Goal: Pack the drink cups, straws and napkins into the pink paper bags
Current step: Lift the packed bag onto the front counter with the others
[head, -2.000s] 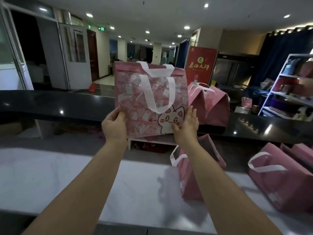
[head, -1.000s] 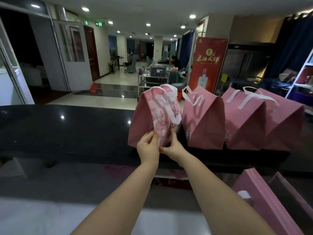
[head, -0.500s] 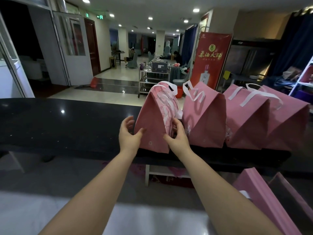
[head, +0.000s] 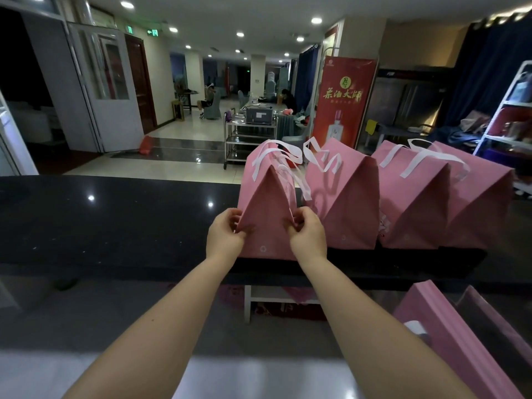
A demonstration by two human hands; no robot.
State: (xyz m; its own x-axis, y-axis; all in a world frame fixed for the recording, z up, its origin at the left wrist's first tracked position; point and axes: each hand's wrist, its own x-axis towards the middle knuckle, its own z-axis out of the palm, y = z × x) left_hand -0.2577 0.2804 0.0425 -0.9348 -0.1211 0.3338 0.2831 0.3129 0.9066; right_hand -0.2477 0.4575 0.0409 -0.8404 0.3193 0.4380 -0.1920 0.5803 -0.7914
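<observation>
A pink paper bag [head: 266,217] with white ribbon handles stands upright on the black counter [head: 115,220], its narrow folded side facing me. My left hand [head: 226,236] pinches its lower left edge and my right hand [head: 306,233] pinches its lower right edge. It is the leftmost of a row: three more pink bags [head: 348,203] [head: 414,203] [head: 483,208] stand to its right, closed at the top. No cups, straws or napkins are in view.
Another pink bag [head: 449,341] lies on the lower white table [head: 86,375] at the bottom right. Behind the counter are a metal cart [head: 250,133], a red banner [head: 342,102] and a white shelf unit [head: 509,110] at the right.
The bag went from held up in the air to standing on the black counter at the left end of the row. Both hands now pinch its lower side edges.
</observation>
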